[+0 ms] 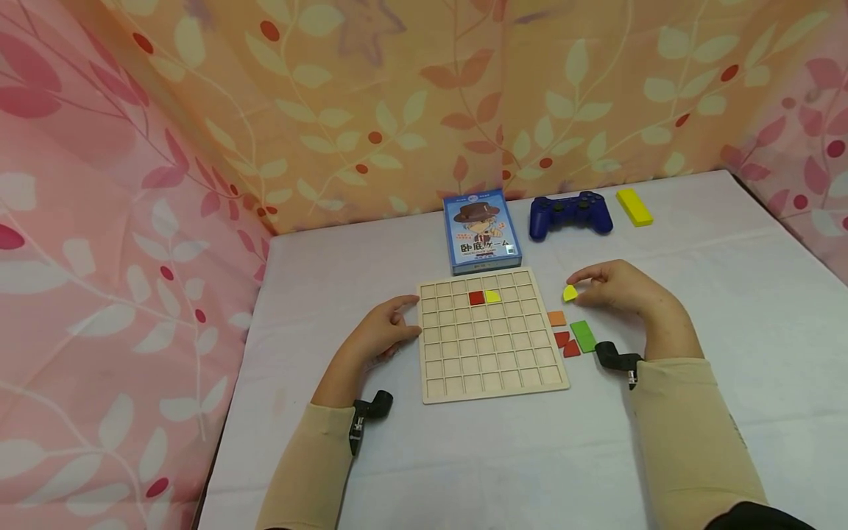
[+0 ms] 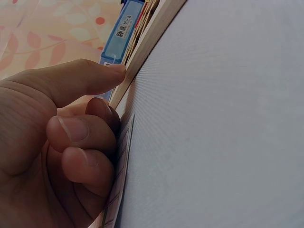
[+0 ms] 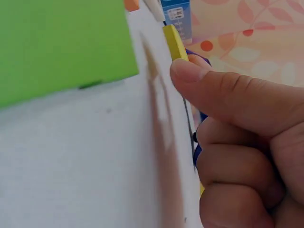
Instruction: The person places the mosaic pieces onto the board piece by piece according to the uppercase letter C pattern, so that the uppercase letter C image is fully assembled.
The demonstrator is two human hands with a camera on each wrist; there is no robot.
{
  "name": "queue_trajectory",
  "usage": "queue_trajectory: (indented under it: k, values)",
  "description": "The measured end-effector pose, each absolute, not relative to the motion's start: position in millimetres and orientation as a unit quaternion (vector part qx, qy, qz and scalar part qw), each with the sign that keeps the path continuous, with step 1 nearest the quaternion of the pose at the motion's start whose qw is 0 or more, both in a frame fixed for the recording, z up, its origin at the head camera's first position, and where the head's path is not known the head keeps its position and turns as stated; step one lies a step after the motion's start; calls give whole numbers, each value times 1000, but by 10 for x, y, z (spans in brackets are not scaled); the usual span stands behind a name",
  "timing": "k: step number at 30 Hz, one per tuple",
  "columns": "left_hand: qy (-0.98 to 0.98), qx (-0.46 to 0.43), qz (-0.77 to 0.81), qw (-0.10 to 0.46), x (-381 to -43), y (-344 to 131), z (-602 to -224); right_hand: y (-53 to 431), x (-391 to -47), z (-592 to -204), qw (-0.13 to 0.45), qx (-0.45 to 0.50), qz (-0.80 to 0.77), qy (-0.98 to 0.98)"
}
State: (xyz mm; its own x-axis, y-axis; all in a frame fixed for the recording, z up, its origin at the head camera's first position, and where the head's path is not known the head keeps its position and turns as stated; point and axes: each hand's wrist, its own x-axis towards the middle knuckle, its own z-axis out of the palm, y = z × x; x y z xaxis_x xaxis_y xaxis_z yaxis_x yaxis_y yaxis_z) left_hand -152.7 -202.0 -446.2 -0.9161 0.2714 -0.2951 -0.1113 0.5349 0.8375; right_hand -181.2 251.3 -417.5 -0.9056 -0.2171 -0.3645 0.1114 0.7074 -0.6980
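Note:
In the head view my right hand [image 1: 619, 288] pinches a small yellow rounded piece [image 1: 570, 294] between thumb and index finger, to the right of the pale wooden grid board [image 1: 490, 361]. Up close, the right wrist view has the yellow piece [image 3: 175, 42] at the thumb tip, with the other fingers curled. My left hand [image 1: 379, 329] rests its thumb and index fingertips against the board's left edge. The left wrist view shows that thumb [image 2: 95, 78] at the wooden rim and the remaining fingers bent. Side by side near the board's top lie a red square [image 1: 476, 298] and a yellow rounded piece [image 1: 492, 297].
Beside the board's right edge are an orange piece [image 1: 556, 319], two red pieces [image 1: 571, 349] and a green rectangle [image 1: 584, 336]. Behind it stand a blue card-game box [image 1: 482, 232], a dark blue game controller [image 1: 571, 214] and a yellow block [image 1: 634, 207]. Patterned curtains border the white table.

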Motion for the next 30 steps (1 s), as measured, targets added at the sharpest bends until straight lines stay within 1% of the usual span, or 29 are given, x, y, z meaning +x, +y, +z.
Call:
queue_trajectory:
  k: [11, 15, 20, 26, 30]
  values:
    - [854, 41, 479, 199, -1525, -2037, -4459, 2397, -1764, -3878, 180, -18, -395, 901]
    - [852, 44, 481, 201, -1527, -2041, -4464, 2350, -1685, -3714, 153, -19, -391, 907]
    - [852, 41, 481, 200, -1536, -2031, -4453, 2261, -1573, -3532, 112, -43, -413, 903]
    - [852, 30, 482, 202, -1530, -2022, -4451, 2042, -1500, -3384, 64, -89, -435, 893]
    - [847, 30, 491, 202, -1530, -2015, -4472, 1895, -1493, -3332, 47, -102, -465, 878]
